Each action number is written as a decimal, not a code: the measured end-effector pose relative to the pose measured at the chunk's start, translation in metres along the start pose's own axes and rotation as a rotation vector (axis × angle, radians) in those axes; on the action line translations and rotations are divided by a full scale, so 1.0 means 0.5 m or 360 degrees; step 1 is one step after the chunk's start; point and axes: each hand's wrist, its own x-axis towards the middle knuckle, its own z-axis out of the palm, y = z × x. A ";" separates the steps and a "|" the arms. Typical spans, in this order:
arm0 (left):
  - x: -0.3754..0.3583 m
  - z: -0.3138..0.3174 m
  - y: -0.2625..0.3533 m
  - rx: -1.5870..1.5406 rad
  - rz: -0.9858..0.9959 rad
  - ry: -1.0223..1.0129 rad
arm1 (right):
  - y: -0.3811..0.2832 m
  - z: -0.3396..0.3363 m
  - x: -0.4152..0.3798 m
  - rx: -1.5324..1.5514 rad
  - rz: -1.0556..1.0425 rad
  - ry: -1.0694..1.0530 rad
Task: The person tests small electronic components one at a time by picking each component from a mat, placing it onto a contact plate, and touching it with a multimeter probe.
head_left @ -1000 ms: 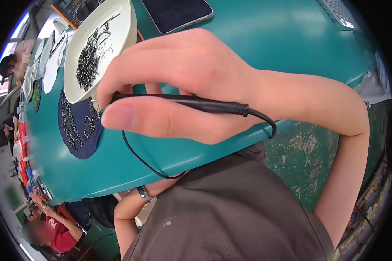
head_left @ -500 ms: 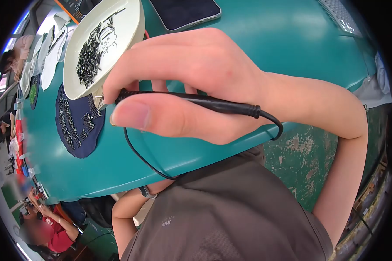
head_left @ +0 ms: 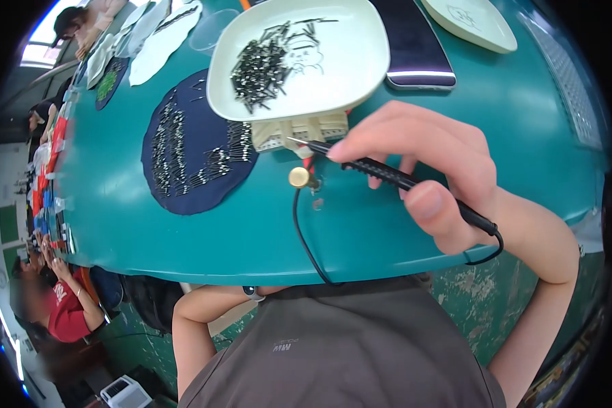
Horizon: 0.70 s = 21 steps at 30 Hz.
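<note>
My right hand point(head_left: 442, 173) holds a slim black test probe point(head_left: 387, 175) between thumb and fingers, its thin metal tip pointing left. Right by the tip is a beige taped block point(head_left: 268, 139) with small holes, at the near edge of a white dish point(head_left: 347, 81). A brass round knob point(head_left: 299, 178) stands just below, near a thin black cable. Small black metal-ended parts point(head_left: 258, 71) are heaped in the dish. Similar parts lie in rows on a dark blue cloth point(head_left: 200, 139) to the left. My left forearm point(head_left: 207, 313), wearing a watch, reaches under the table edge, its hand hidden.
A phone point(head_left: 418, 51) lies right of the dish, and a second white dish point(head_left: 476, 27) sits farther back. A clear ridged tray point(head_left: 557, 81) is at the far right. People point(head_left: 64, 306) sit along the left. The green table point(head_left: 149, 251) fills the middle.
My right hand has moved away from the camera and down toward the block, bringing the probe's tip into sight. The view has shifted, so the dish and cloth appear farther right.
</note>
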 end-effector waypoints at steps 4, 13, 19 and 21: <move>-0.004 -0.002 -0.010 0.0167 0.0102 0.0005 | -0.007 -0.007 0.000 0.0013 0.0095 -0.0067; -0.031 -0.045 -0.040 0.0642 0.0455 -0.0103 | -0.019 -0.008 0.004 0.0089 0.0140 -0.0136; -0.044 -0.276 0.013 -0.0710 0.0481 -0.0185 | -0.013 -0.019 0.007 0.0081 0.0034 -0.0213; -0.006 -0.339 -0.007 -0.0626 0.0550 0.0154 | -0.004 -0.006 -0.004 0.0122 -0.0021 -0.0078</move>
